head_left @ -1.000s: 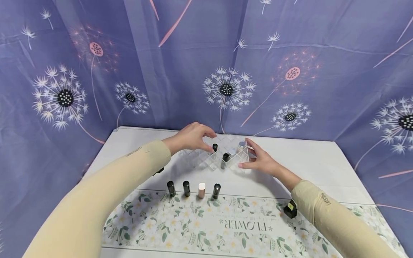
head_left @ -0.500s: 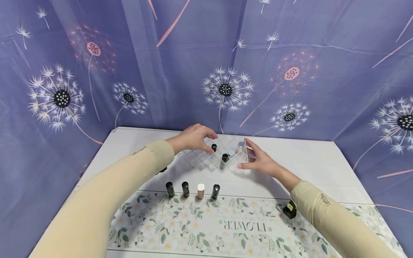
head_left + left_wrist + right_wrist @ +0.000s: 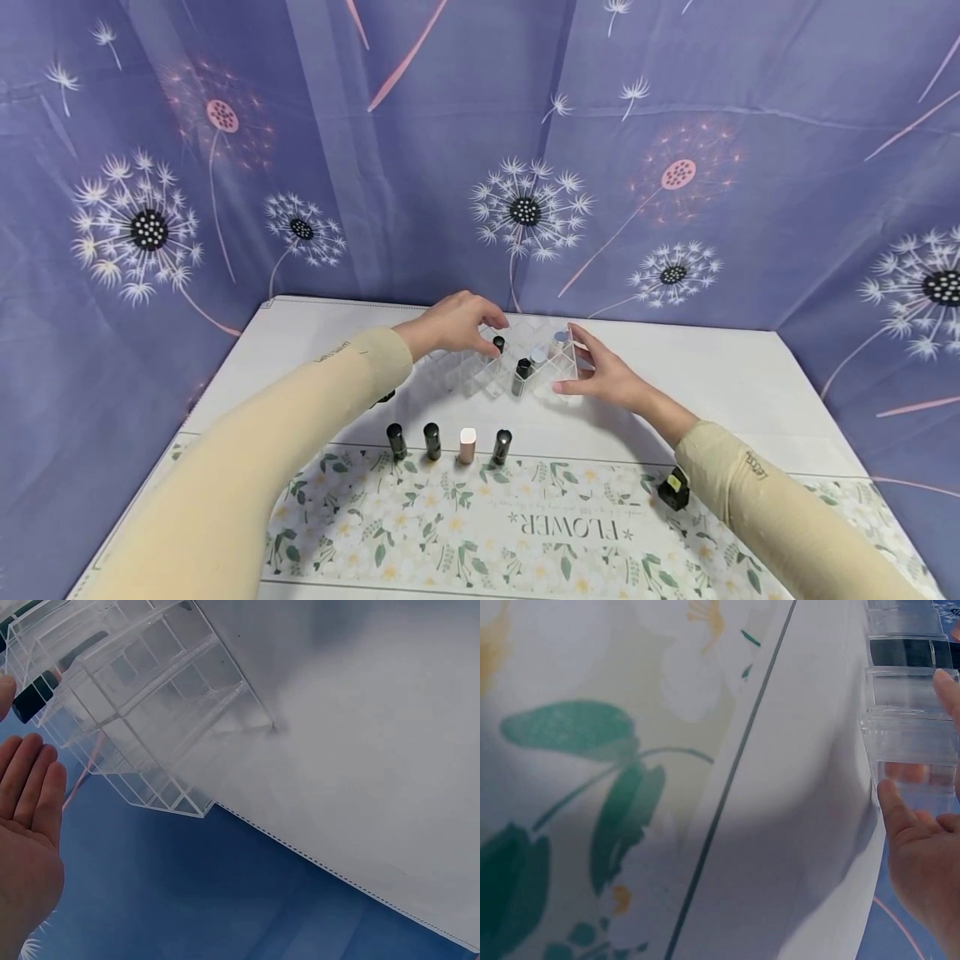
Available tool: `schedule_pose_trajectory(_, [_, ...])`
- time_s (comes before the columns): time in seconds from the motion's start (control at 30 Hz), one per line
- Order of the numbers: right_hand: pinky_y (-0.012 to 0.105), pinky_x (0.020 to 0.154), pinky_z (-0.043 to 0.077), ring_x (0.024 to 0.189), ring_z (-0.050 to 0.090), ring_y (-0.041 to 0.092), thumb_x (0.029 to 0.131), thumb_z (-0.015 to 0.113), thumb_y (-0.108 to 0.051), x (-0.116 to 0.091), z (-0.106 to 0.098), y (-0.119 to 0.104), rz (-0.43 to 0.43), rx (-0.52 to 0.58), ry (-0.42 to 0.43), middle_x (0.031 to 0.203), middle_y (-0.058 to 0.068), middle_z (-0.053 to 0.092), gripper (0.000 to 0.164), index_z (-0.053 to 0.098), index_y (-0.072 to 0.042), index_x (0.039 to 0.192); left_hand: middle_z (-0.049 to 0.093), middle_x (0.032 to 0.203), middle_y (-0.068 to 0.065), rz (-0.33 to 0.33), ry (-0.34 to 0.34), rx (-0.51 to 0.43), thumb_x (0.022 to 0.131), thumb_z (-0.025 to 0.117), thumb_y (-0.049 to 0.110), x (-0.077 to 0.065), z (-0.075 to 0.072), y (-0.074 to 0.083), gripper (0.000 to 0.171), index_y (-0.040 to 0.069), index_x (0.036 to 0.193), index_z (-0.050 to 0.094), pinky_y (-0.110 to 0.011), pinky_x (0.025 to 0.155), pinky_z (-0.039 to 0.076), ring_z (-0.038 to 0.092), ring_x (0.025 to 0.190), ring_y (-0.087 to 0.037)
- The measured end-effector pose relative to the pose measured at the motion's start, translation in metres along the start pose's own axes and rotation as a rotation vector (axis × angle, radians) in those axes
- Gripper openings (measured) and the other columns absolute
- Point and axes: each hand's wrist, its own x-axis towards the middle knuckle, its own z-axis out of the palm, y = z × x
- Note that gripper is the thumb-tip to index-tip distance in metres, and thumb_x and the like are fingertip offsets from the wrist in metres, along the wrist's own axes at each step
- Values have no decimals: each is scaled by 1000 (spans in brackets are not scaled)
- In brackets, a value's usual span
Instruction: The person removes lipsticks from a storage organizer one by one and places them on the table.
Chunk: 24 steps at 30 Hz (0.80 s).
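A clear lipstick organizer [image 3: 483, 379] with a lattice of slots stands at the back of the table. Several tubes are in it, among them a black-capped lipstick [image 3: 522, 368] at the front and a silver-topped one [image 3: 560, 338] near the right end. My left hand [image 3: 457, 323] is over its middle, thumb and straight fingers spread on either side of another black-capped lipstick [image 3: 36, 697]; a gap shows in the left wrist view. My right hand [image 3: 603, 371] holds the organizer's right end, thumb at the front [image 3: 891, 796] and fingers round the side.
In front of the organizer stands a row of lipsticks: black ones [image 3: 396, 442] and a pink one [image 3: 467, 446]. A flowered mat [image 3: 450, 517] covers the near table. A small black box [image 3: 674, 489] sits by the right forearm. A purple curtain [image 3: 420, 167] hangs behind.
My left hand has shifted slightly right, over the organizer. The right hand keeps its hold, and the row of lipsticks stays in place.
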Motion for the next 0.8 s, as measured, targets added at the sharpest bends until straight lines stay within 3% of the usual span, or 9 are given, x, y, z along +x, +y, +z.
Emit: schedule_pose_trajectory(0.8, [59,123,34,158,25,50,91,85,-6,-1,1,-2,-5,9,-4,175,28,11,113,5,-1,171,80,120,2,5,10,61,89,90,28,5,7,0,40,15,125,81,-34,103,54,74,112,-14])
